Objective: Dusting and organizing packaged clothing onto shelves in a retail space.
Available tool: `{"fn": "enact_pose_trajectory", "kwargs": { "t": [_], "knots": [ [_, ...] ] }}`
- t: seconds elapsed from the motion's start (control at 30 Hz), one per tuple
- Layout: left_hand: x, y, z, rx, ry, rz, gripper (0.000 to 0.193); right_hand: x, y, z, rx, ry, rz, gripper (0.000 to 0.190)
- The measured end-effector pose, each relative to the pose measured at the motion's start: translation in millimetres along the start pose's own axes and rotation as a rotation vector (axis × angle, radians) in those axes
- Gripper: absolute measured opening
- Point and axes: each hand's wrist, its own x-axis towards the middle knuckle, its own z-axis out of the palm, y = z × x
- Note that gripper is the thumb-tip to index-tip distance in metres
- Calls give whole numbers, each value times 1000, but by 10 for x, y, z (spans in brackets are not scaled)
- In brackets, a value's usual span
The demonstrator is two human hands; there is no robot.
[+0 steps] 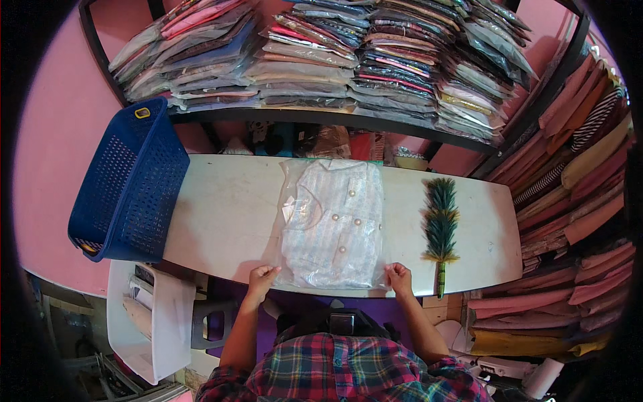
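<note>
A folded light-coloured garment with round buttons (pixel 341 233) lies flat inside a clear plastic bag (pixel 288 176) on the white table (pixel 226 211). At the bag's near left corner, my left hand (pixel 262 281) pinches the plastic between thumb and fingers. My right hand (pixel 400 279) grips the near right corner in the same way. A small white tag (pixel 288 210) shows at the garment's left side. To the right of the bag, apart from it, lies a green feather duster (pixel 441 226), its handle towards the near edge.
A blue perforated plastic basket (pixel 145 186) stands on the table's left end. Beyond the table, a dark shelf (pixel 321 116) bears stacks of bagged clothes (pixel 306 75). Garments (pixel 567 201) are racked at the right. A white plastic bin (pixel 173 321) stands below left.
</note>
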Motion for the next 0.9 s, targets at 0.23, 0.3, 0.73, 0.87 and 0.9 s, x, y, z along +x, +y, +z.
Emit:
{"fn": "enact_pose_trajectory", "kwargs": {
  "t": [0.23,0.3,0.73,0.87,0.9],
  "knots": [
    [-49,-374,35,175,73,-73,26,22,266,-47,-330,199,-138,23],
    [-92,-339,12,139,-29,154,26,9,225,-80,-396,232,-302,26],
    [344,-166,272,569,218,476,34,472,76,-50,-641,300,-329,45],
    [656,19,689,537,358,382,28,756,80,140,-518,373,-289,41],
    [650,128,718,503,387,424,26,711,29,174,-517,376,-287,41]
  ]
}}
